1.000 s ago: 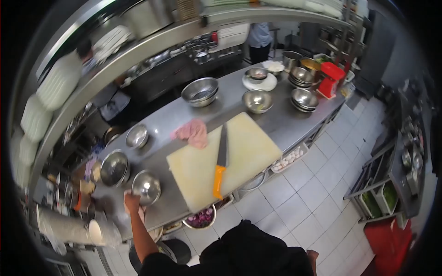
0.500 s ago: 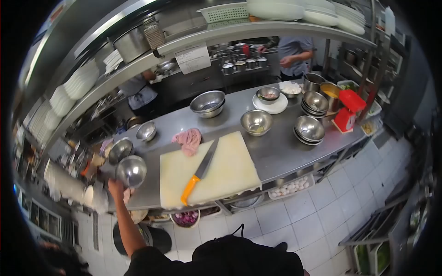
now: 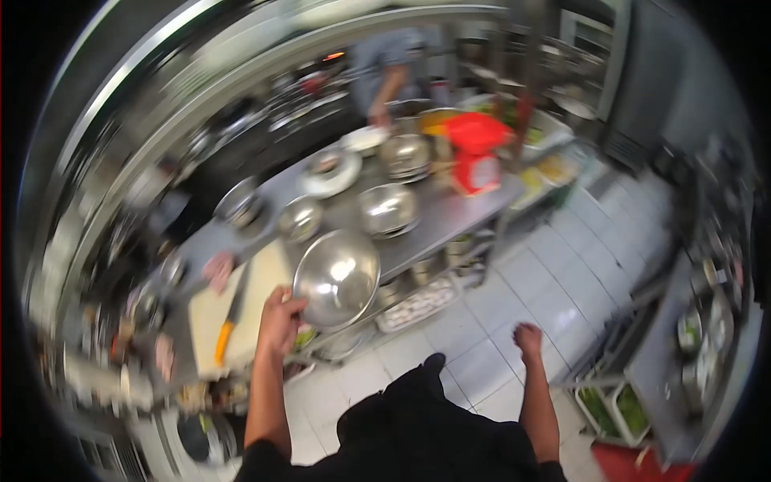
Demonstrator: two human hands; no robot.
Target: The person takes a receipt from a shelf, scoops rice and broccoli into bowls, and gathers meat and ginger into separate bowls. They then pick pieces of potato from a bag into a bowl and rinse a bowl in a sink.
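Note:
My left hand [image 3: 279, 321] grips the rim of a metal mixing bowl [image 3: 337, 279], held up in front of the worktable's edge, its inside turned towards me. To the right, my right hand [image 3: 528, 337] hangs over the floor, fingers curled in, with nothing seen in it. Left of the bowl lies a pale cutting board [image 3: 265, 281] with an orange-handled knife [image 3: 225, 341] on it. Pink raw meat [image 3: 218, 271] rests by the board's far edge. Another piece of meat [image 3: 165, 356] lies to its left.
A steel worktable [image 3: 450, 221] carries stacked metal bowls [image 3: 388, 210], a white plate [image 3: 330, 174] and a red scale [image 3: 478, 153]. A tray of eggs [image 3: 418, 305] sits underneath. Across the table stands a person [image 3: 389, 64]. Green vegetable bins [image 3: 630, 410] are at lower right.
My left hand has lifted the bowl off the table's left end and carried it rightwards. The view has swung right, and my right hand has come into sight.

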